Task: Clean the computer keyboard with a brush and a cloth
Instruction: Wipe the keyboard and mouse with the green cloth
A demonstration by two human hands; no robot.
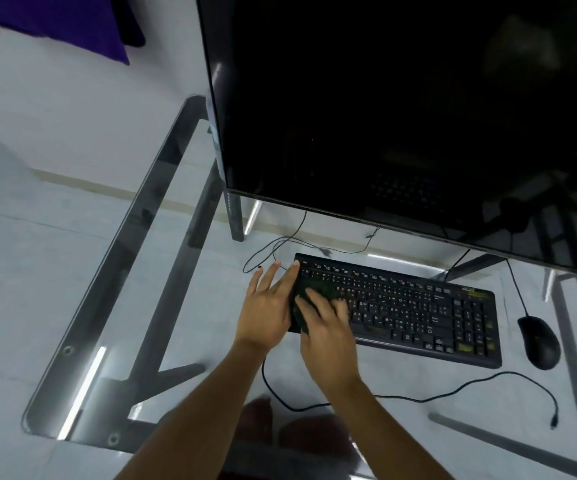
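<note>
A black keyboard [415,306] lies on the glass desk [162,188] in front of the monitor. A dark greenish cloth [318,287] covers the keyboard's left end. My right hand [328,334] lies on the cloth with its fingers spread flat and presses it onto the keys. My left hand [269,304] rests against the keyboard's left edge with straight fingers; its fingertips reach the far left corner. No brush is in view.
A big dark monitor [401,116] stands behind the keyboard and overhangs its far edge. A black mouse [539,341] lies to the right of the keyboard. Thin black cables [488,381] run across the glass near the front and behind the keyboard. My feet show through the glass.
</note>
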